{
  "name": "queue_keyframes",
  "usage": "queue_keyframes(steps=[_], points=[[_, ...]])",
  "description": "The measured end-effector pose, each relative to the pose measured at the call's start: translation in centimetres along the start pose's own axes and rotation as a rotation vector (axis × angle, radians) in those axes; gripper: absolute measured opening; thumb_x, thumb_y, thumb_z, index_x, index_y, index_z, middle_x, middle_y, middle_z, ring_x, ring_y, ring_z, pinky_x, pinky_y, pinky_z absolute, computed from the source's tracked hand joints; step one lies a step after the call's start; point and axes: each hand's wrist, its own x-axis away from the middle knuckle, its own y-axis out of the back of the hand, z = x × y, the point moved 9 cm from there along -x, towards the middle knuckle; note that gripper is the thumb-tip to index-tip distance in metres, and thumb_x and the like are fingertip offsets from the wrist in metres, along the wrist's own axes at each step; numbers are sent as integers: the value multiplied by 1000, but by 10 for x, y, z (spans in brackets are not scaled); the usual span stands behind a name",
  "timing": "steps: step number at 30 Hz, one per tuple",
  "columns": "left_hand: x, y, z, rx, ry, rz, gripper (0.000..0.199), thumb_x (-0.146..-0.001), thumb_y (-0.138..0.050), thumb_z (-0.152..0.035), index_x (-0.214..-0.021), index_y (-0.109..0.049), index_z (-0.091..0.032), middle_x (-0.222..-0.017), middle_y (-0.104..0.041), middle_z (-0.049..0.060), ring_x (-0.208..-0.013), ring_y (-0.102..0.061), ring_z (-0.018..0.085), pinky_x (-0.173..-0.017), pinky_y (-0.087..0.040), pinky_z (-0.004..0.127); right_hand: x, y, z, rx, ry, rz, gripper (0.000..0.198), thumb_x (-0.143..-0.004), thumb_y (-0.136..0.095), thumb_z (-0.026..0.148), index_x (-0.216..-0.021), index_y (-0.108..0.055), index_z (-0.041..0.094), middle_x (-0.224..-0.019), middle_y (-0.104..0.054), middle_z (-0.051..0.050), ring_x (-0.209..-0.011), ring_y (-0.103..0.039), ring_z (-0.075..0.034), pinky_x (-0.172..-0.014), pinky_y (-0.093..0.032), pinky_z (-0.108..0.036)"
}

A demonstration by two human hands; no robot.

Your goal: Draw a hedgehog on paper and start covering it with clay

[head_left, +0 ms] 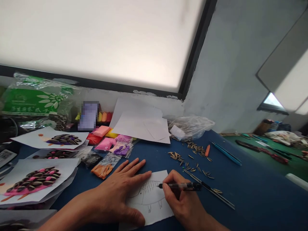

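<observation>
A small sheet of white paper (158, 218) lies on the blue tabletop, with an animal drawn in dark line: a rounded body filled with small marks and short legs below. My left hand (120, 192) rests flat on the sheet's left side, fingers spread, covering part of the drawing. In my right hand (183, 199) is a black pen (180, 186), pinched near its tip. The tip is at the upper right of the drawn body, on or just above the paper. Right of this hand lie tweezers (216, 194) and a few sunflower seeds (208, 174).
Seed-decorated pictures (36, 184) are stacked at the left. Bags of coloured clay (106, 144), a phone-like pixelated screen (88, 115) and blank paper sheets (141, 125) lie behind my hands. A seed bag (36, 99) stands back left; blue tweezers (226, 153) lie to the right.
</observation>
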Motion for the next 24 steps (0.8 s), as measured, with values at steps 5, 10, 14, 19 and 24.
queue_keyframes(steps=[5, 10, 14, 19, 24], points=[[0, 0, 0, 6, -5, -5, 103, -69, -73, -74, -153, -25, -39, -162, -3, 4, -148, -2, 39, -114, -10, 66, 1, 1, -1, 38, 18, 12, 20, -94, -44, 31, -77, -47, 22, -60, -41, 5, -50, -39, -13, -44, -30, -23], [1, -2, 0, 0, -1, 1, 102, -70, -72, -74, -153, -25, -38, -162, -3, 5, -147, -3, 41, -114, -11, 67, 1, -1, 2, 47, 16, 31, 20, -95, -46, 32, -78, -50, 21, -61, -45, 5, -51, -40, -12, -46, -32, -23], [1, -1, 1, -6, -14, -16, 101, -71, -73, -73, -153, -25, -38, -162, -4, 5, -147, -4, 41, -113, -12, 67, 0, 0, 4, 60, 24, 27, 18, -93, -47, 30, -78, -51, 21, -61, -47, 5, -52, -43, -13, -49, -34, -24], [1, -1, 1, -7, -20, -16, 102, -69, -69, -78, -152, -27, -37, -162, -5, 6, -147, -4, 41, -113, -11, 67, 0, -3, 4, 45, 14, 55, 17, -93, -46, 29, -79, -50, 21, -60, -45, 5, -51, -41, -12, -50, -33, -24], [1, 0, -1, -13, -12, -5, 102, -69, -68, -79, -153, -27, -36, -162, -4, 6, -147, -4, 41, -113, -12, 67, 0, -4, 3, 46, 9, 52, 18, -93, -46, 30, -78, -48, 21, -59, -43, 6, -50, -39, -12, -48, -31, -24]])
